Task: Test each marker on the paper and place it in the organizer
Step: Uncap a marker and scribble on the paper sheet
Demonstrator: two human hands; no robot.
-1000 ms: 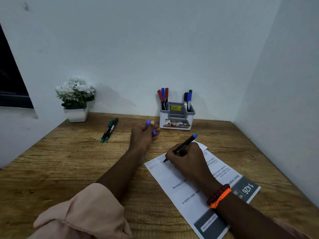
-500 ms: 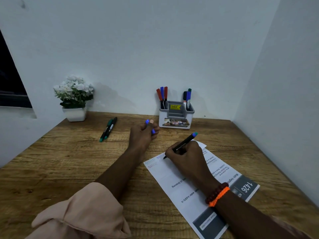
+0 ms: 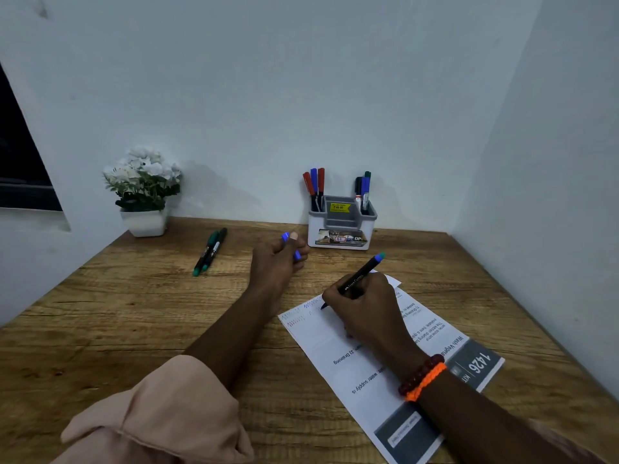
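A blue-ended marker (image 3: 360, 279) is gripped in the curled fingers of the right hand (image 3: 363, 308), tip on the paper (image 3: 351, 363) for testing, while its blue cap (image 3: 290, 246) is kept pinched in the left hand (image 3: 276, 262) near the organizer (image 3: 341, 226) at the desk's (image 3: 134, 313) back edge.

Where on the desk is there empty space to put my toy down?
Bare wood lies between the flower pot and the two loose markers, along the desk's left side, and right of the paper by the wall. It's crowded around both hands and near the organizer.
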